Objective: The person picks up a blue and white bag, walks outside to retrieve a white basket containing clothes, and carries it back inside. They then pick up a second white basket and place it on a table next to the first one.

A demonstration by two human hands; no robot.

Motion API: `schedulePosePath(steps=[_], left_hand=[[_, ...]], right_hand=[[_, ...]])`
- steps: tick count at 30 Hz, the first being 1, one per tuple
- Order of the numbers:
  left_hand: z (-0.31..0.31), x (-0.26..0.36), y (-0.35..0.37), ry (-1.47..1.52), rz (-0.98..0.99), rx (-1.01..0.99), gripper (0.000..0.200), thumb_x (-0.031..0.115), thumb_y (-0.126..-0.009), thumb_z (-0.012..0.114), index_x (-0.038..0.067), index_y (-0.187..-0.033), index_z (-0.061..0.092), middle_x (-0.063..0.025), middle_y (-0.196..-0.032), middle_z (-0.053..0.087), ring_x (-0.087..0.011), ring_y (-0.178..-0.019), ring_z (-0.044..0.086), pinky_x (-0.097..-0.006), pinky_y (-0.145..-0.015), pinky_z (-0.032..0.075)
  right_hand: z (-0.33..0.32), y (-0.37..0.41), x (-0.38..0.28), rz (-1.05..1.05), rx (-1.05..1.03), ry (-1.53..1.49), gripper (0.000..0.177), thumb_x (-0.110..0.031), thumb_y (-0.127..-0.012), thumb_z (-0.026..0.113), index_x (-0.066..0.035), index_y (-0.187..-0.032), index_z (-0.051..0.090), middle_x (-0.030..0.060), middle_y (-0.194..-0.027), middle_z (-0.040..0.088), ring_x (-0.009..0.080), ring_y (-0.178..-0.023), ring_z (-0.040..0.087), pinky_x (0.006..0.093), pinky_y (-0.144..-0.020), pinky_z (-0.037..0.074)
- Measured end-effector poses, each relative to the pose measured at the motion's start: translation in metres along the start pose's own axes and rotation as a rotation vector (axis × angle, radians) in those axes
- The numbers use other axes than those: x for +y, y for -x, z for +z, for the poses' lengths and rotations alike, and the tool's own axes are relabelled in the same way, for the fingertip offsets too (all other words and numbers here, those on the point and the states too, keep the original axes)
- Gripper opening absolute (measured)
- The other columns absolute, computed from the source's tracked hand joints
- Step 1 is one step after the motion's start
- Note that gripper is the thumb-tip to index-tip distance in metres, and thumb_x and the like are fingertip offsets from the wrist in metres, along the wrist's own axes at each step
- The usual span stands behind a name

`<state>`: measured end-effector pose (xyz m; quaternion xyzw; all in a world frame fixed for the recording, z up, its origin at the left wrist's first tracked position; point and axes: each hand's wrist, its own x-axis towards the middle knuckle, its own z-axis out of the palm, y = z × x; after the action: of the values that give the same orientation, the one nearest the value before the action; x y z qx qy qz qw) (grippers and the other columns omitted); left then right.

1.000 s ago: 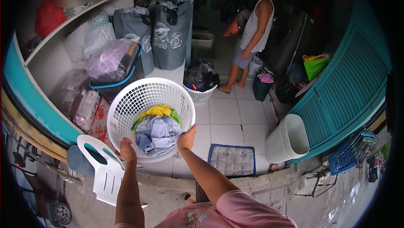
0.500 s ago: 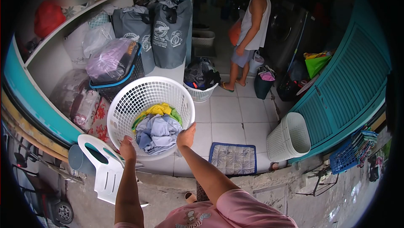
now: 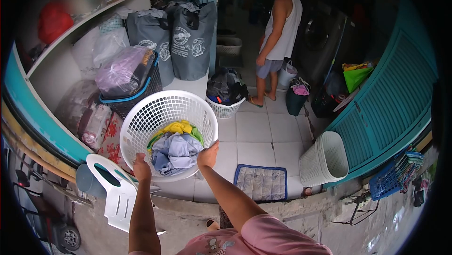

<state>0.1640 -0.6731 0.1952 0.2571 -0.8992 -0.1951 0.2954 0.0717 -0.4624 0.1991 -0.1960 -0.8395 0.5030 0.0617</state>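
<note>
Half-curled, the left hand [image 3: 141, 167] and right hand [image 3: 207, 155] clasp a round, lattice-walled plastic basket [image 3: 141, 124] from either side, with rumpled, creased clothes [image 3: 176, 150] between them.

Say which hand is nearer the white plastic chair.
Left. The left hand holds the left side of the basket, just right of the chair; the right hand holds the opposite side, farther away.

A person wears a pink T-shirt [image 3: 301, 246] with a loose short sleeve [image 3: 263, 226]. A small cartoon-like print [image 3: 217, 245] with lettering marks its front. The left hand [image 3: 141, 166] and right hand [image 3: 208, 155] are bare.
</note>
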Motion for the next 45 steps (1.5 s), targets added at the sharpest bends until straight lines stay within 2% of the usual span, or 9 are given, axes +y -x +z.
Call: schedulePosePath(steps=[7,13,19,22,28,30,40,43,45], left_hand=[[-0.005,0.005,0.001,-0.019,0.103,0.054,0.027,-0.009,-0.062,0.046,0.005,-0.086,0.047,-0.0063,-0.077,0.054,-0.0278,-0.075,0.054,-0.035,-0.066,0.043],[-0.005,0.0,0.001,0.01,0.049,-0.001,0.024,-0.008,-0.062,0.044,0.006,-0.081,0.048,-0.0089,-0.085,0.059,-0.028,-0.08,0.056,-0.0351,-0.068,0.043],[-0.007,0.005,0.001,0.094,0.04,0.046,0.02,-0.008,-0.063,0.043,0.005,-0.076,0.049,-0.0111,-0.086,0.059,-0.0282,-0.081,0.056,-0.0348,-0.067,0.043],[-0.005,0.003,0.0,0.091,0.087,0.074,0.019,-0.008,-0.062,0.043,0.005,-0.075,0.049,-0.0109,-0.083,0.059,-0.028,-0.078,0.056,-0.0348,-0.066,0.043],[-0.007,0.008,0.001,0.052,-0.002,0.045,0.02,-0.008,-0.064,0.044,0.005,-0.077,0.051,-0.0103,-0.075,0.058,-0.0281,-0.072,0.056,-0.0356,-0.063,0.043],[-0.003,0.003,0.001,0.049,0.012,0.045,0.02,-0.008,-0.064,0.044,0.005,-0.078,0.05,-0.0106,-0.076,0.058,-0.0283,-0.072,0.056,-0.0361,-0.062,0.043],[-0.001,0.0,0.001,-0.007,0.013,0.039,0.025,-0.008,-0.062,0.046,0.007,-0.082,0.047,-0.0122,-0.077,0.056,-0.0313,-0.072,0.054,-0.0387,-0.063,0.04],[-0.003,0.002,0.002,0.006,0.019,0.047,0.026,-0.009,-0.062,0.047,0.007,-0.082,0.047,-0.012,-0.077,0.056,-0.0312,-0.072,0.054,-0.0387,-0.062,0.04],[-0.004,0.004,0.002,0.0,0.03,0.046,0.025,-0.008,-0.062,0.046,0.007,-0.082,0.047,-0.0116,-0.077,0.056,-0.0309,-0.072,0.054,-0.0385,-0.062,0.04]], right_hand=[[-0.004,0.001,-0.001,-0.004,-0.022,0.0,0.058,-0.007,-0.072,0.04,-0.001,-0.125,0.016,0.0182,-0.114,0.037,0.0342,-0.102,0.041,0.0412,-0.082,0.037],[-0.002,0.001,0.002,-0.053,0.013,-0.019,0.058,-0.006,-0.072,0.041,0.0,-0.124,0.017,0.0226,-0.114,0.036,0.038,-0.1,0.041,0.0423,-0.083,0.036],[-0.003,0.001,0.0,-0.027,-0.024,-0.015,0.058,-0.006,-0.071,0.041,0.0,-0.124,0.016,0.0221,-0.115,0.036,0.0372,-0.101,0.041,0.0421,-0.083,0.036],[-0.001,0.0,0.001,-0.033,0.003,0.012,0.056,-0.008,-0.073,0.038,-0.001,-0.125,0.017,0.0178,-0.113,0.038,0.034,-0.101,0.041,0.041,-0.082,0.037],[-0.003,0.001,-0.001,-0.013,-0.006,0.004,0.057,-0.007,-0.072,0.039,-0.001,-0.125,0.018,0.018,-0.114,0.037,0.0339,-0.103,0.041,0.0409,-0.083,0.037],[-0.003,0.0,0.0,-0.022,-0.015,-0.018,0.058,-0.006,-0.072,0.041,0.001,-0.124,0.017,0.0219,-0.116,0.036,0.0368,-0.103,0.04,0.0417,-0.084,0.036],[-0.004,0.001,0.001,-0.034,-0.021,-0.007,0.059,-0.006,-0.071,0.041,0.001,-0.124,0.016,0.0219,-0.115,0.036,0.0373,-0.101,0.042,0.0421,-0.083,0.036],[-0.004,0.0,0.001,-0.012,-0.025,0.006,0.058,-0.008,-0.072,0.041,-0.002,-0.125,0.017,0.0175,-0.114,0.037,0.0336,-0.103,0.041,0.041,-0.082,0.037],[-0.006,0.001,-0.001,-0.027,-0.018,-0.009,0.059,-0.007,-0.071,0.041,0.0,-0.124,0.017,0.0214,-0.116,0.036,0.0371,-0.101,0.042,0.0422,-0.082,0.037]])
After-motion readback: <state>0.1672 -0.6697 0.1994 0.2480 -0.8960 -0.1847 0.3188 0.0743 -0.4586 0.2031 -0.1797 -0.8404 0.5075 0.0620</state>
